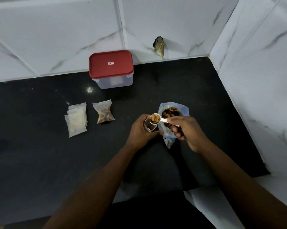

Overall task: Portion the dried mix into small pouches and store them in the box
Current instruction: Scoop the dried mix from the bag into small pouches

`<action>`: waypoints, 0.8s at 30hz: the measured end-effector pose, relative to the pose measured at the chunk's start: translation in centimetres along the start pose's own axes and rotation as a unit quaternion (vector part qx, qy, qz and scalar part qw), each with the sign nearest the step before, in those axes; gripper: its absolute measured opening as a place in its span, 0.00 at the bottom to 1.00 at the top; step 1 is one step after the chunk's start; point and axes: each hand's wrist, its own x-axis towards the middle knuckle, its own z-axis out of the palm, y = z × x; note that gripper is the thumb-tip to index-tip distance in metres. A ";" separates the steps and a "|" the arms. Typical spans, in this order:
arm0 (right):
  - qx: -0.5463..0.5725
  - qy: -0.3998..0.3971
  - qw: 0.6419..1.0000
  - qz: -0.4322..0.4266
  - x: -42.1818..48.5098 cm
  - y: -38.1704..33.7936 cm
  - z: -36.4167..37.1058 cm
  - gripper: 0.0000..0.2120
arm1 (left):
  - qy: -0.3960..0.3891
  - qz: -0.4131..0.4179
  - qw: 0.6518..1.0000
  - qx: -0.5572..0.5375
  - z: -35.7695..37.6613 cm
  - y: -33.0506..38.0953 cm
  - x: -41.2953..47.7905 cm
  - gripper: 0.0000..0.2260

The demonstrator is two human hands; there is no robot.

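**Loaded spoon poised over the open pouch**

The left hand [142,129] stands a small pouch [148,126] upright just above the counter [40,113], its fingers [153,133] curled round the pouch so the mouth gapes upward. The right hand [185,129] pinches the far end of a white spoon [157,120]. The spoon's handle runs leftward from that hand, and its bowl sits right over the pouch mouth, heaped with nuts and dried bits.

The big bag [183,109] of dried mix [170,112] stands open just behind and between the two hands, touching or nearly touching the right one.

To my eye everything hinges on the bowl already being above the opening. The right hand need only roll the spoon about its long axis to tip the load in, while the left keeps the mouth wide. A piece or two could easily skip off the rim.

Off to the left, well apart from the hands, lie one filled pouch [104,114] and a small stack of empty pouches [76,120]. The box [112,80] sits at the back against the wall, its red lid [111,65] on. Nothing is stored yet, so I would judge the job to be in its early part.
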 end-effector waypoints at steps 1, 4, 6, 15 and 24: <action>-0.022 -0.003 1.000 -0.013 -0.1 0.0 0.3 0.07 | 0.000 0.002 1.000 0.001 0.0 0.0 0.0 0.25; -0.108 0.002 0.992 -0.064 -0.1 0.2 1.1 0.05 | 0.002 0.016 1.000 0.000 0.0 -0.1 -0.1 0.25; -0.204 0.009 0.971 -0.127 0.0 0.6 1.5 0.06 | 0.005 0.019 1.000 -0.013 -0.1 -0.1 -0.2 0.23; -0.453 0.108 0.789 -0.401 -0.4 3.6 1.6 0.14 | 0.020 0.025 0.999 -0.030 0.0 -0.4 -0.7 0.18; -0.316 0.089 0.887 -0.325 -0.4 4.8 1.1 0.13 | 0.008 0.009 0.999 -0.040 0.1 -0.4 -0.7 0.20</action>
